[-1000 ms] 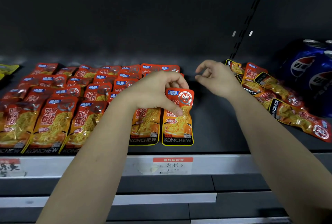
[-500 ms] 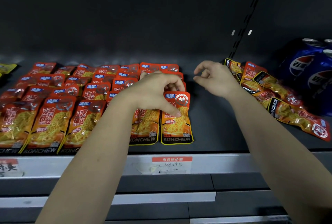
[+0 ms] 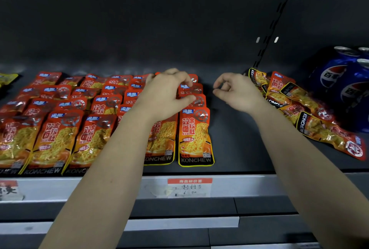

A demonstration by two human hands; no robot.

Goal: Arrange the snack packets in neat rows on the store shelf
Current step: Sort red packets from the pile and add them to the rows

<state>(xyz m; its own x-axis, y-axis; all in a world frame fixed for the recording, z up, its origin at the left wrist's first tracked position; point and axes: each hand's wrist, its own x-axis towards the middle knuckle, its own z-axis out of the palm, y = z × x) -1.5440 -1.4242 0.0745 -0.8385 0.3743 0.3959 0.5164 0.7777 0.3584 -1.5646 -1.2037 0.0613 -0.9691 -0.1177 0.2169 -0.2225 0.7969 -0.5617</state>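
Flanking loose packets (image 3: 308,104), Pepsi cans (image 3: 335,76)

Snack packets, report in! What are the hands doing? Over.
Left hand pinches an orange foil snack packet in the rightmost row. Right hand empty, loosely curled. Loose packet pile lies at right; nothing blocking.

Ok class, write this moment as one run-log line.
left hand: pinches orange foil snack packet, rightmost column | right hand: loosely curled, empty | loose orange packet pile: right, unsorted
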